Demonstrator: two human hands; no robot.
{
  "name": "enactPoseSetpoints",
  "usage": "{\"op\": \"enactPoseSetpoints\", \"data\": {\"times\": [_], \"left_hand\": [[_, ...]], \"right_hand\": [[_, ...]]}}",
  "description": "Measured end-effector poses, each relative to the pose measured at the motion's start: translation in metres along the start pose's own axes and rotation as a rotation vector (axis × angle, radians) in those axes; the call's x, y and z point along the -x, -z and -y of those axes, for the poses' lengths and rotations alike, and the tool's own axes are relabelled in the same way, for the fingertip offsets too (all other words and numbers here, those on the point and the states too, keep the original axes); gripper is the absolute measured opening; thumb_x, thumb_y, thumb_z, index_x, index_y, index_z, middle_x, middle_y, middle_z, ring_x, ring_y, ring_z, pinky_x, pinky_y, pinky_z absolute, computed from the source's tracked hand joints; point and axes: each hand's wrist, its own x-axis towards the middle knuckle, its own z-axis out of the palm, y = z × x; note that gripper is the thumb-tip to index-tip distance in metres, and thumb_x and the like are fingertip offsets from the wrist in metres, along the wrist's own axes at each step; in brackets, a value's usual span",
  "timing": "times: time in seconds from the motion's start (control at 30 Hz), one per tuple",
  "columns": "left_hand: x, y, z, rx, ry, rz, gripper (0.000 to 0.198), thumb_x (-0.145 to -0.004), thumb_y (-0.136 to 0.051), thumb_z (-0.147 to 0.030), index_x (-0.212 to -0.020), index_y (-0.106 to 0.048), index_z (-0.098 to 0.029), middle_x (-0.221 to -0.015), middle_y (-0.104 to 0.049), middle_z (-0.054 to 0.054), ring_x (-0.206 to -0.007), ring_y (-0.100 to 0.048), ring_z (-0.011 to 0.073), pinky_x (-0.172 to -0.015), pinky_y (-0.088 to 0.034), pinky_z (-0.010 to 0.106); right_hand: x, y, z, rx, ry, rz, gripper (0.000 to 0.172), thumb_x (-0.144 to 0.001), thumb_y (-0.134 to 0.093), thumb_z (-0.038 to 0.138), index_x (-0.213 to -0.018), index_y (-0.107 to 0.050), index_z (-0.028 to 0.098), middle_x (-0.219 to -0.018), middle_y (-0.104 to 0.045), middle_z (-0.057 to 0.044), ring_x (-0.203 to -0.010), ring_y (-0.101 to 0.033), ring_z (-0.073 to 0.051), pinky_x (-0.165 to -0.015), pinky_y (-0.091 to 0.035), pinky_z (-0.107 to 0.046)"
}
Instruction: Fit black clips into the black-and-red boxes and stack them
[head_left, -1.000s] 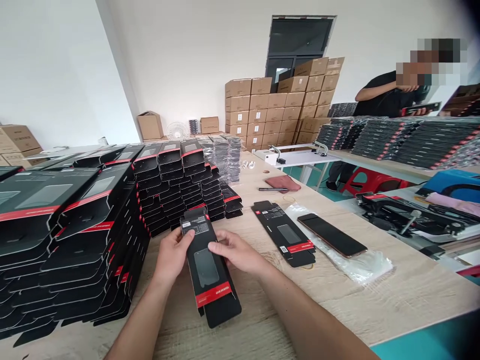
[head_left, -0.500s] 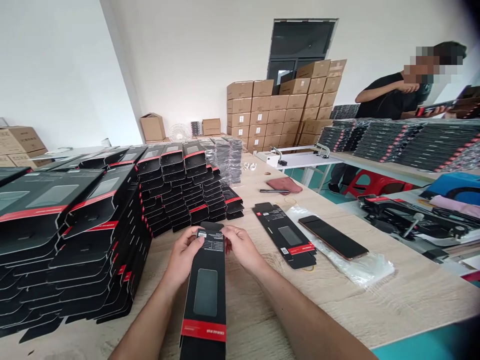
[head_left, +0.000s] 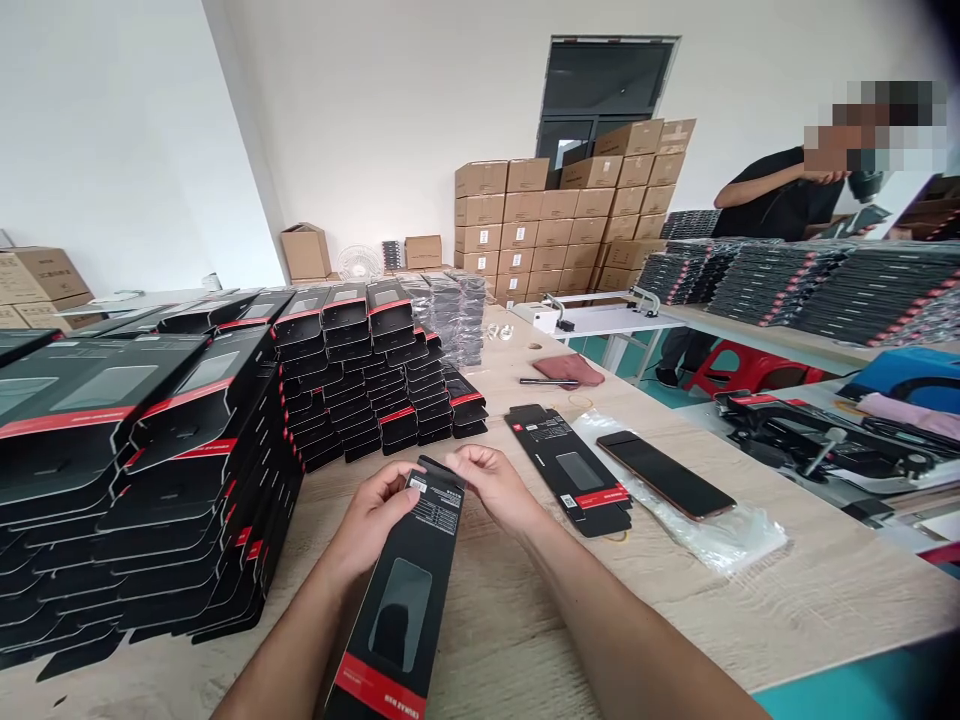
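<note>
A long black box (head_left: 412, 590) with a clear window and a red band lies between my forearms, tilted, its far end up in my hands. My left hand (head_left: 381, 510) grips its left side near the far end, thumb on top by the white label. The fingers of my right hand (head_left: 491, 485) pinch the far right corner at the end flap. To the right, a flat black box (head_left: 574, 470) rests on the wooden table (head_left: 517, 610). Beside that, a dark phone (head_left: 666, 475) lies on a clear plastic bag (head_left: 720, 540).
Stacked black boxes (head_left: 150, 480) fill the left side, with more stacks (head_left: 360, 380) behind my hands. A red-brown cloth (head_left: 570, 369) and a pen (head_left: 549, 381) lie farther back. Across, a person (head_left: 772, 190) holds a tool behind wrapped stacks (head_left: 780, 280). Cartons (head_left: 555, 235) stand at the wall.
The held box has turned, its near end swinging left and its far end shifting slightly right. Both my hands moved a little right with it. The person across has shifted the tool and the item held.
</note>
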Motion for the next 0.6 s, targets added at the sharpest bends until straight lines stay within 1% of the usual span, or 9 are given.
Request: {"op": "enactPoseSetpoints", "data": {"times": [0.07,0.13,0.2,0.27,0.33,0.4,0.47,0.6], "left_hand": [[0.0007,-0.0007,0.0003,-0.058,-0.015,0.043,0.029,-0.08,-0.06,-0.034,-0.106,-0.062,-0.019,-0.085,-0.06,0.002,-0.072,-0.053,0.0134,-0.064,-0.041,0.023],[0.0017,-0.0014,0.0004,-0.101,-0.029,0.064,0.029,-0.082,-0.059,-0.034,-0.106,-0.062,-0.019,-0.084,-0.059,0.002,-0.073,-0.053,0.0137,-0.065,-0.041,0.024],[0.0029,-0.002,0.0006,-0.117,-0.028,0.069,0.032,-0.082,-0.059,-0.033,-0.111,-0.059,-0.02,-0.083,-0.057,0.001,-0.072,-0.052,0.0135,-0.064,-0.041,0.024],[0.0041,-0.0025,0.0012,-0.1,-0.008,0.071,0.039,-0.083,-0.058,-0.033,-0.12,-0.052,-0.024,-0.081,-0.055,0.0,-0.069,-0.051,0.0127,-0.062,-0.041,0.024],[0.005,-0.0031,0.002,-0.068,0.006,0.067,0.048,-0.083,-0.058,-0.033,-0.128,-0.044,-0.027,-0.077,-0.052,-0.002,-0.065,-0.05,0.0117,-0.059,-0.04,0.023],[0.0054,-0.0037,0.0026,-0.05,0.0,0.056,0.052,-0.083,-0.058,-0.033,-0.132,-0.04,-0.028,-0.075,-0.05,-0.003,-0.064,-0.049,0.0112,-0.059,-0.04,0.023],[0.0051,-0.004,0.0032,-0.041,-0.007,0.049,0.053,-0.083,-0.059,-0.034,-0.132,-0.041,-0.028,-0.076,-0.051,-0.003,-0.065,-0.049,0.0115,-0.06,-0.04,0.023],[0.0031,-0.0039,0.0046,-0.018,-0.007,0.038,0.049,-0.081,-0.061,-0.036,-0.127,-0.049,-0.026,-0.083,-0.058,0.0,-0.068,-0.053,0.0128,-0.061,-0.042,0.024]], "right_hand": [[0.0018,0.0009,0.0017,-0.107,-0.148,0.023,0.032,-0.071,-0.072,0.046,-0.068,-0.062,0.015,-0.064,-0.063,0.001,-0.057,-0.055,-0.011,-0.059,-0.042,-0.025],[0.0038,0.0014,0.0036,-0.164,-0.277,0.075,0.035,-0.07,-0.072,0.048,-0.072,-0.062,0.015,-0.063,-0.062,0.0,-0.055,-0.054,-0.011,-0.055,-0.04,-0.024],[0.005,0.0021,0.0046,-0.161,-0.328,0.121,0.036,-0.068,-0.074,0.047,-0.073,-0.062,0.014,-0.061,-0.061,0.001,-0.054,-0.053,-0.01,-0.053,-0.038,-0.023],[0.0052,0.0029,0.0047,-0.127,-0.3,0.121,0.035,-0.065,-0.078,0.044,-0.07,-0.06,0.015,-0.059,-0.059,0.002,-0.052,-0.051,-0.01,-0.051,-0.036,-0.023],[0.0048,0.0029,0.0046,-0.078,-0.227,0.102,0.034,-0.061,-0.081,0.041,-0.067,-0.059,0.015,-0.057,-0.058,0.003,-0.052,-0.049,-0.009,-0.051,-0.035,-0.022],[0.0047,0.0019,0.0048,-0.028,-0.156,0.099,0.034,-0.06,-0.082,0.039,-0.067,-0.059,0.015,-0.058,-0.058,0.003,-0.053,-0.049,-0.009,-0.053,-0.035,-0.023],[0.0049,0.0003,0.0052,0.011,-0.108,0.098,0.033,-0.06,-0.081,0.04,-0.066,-0.06,0.015,-0.059,-0.058,0.003,-0.055,-0.049,-0.009,-0.054,-0.035,-0.023],[0.0057,-0.0013,0.0056,0.043,-0.065,0.104,0.034,-0.064,-0.078,0.044,-0.065,-0.06,0.015,-0.059,-0.056,0.003,-0.055,-0.047,-0.009,-0.055,-0.036,-0.023]]}}
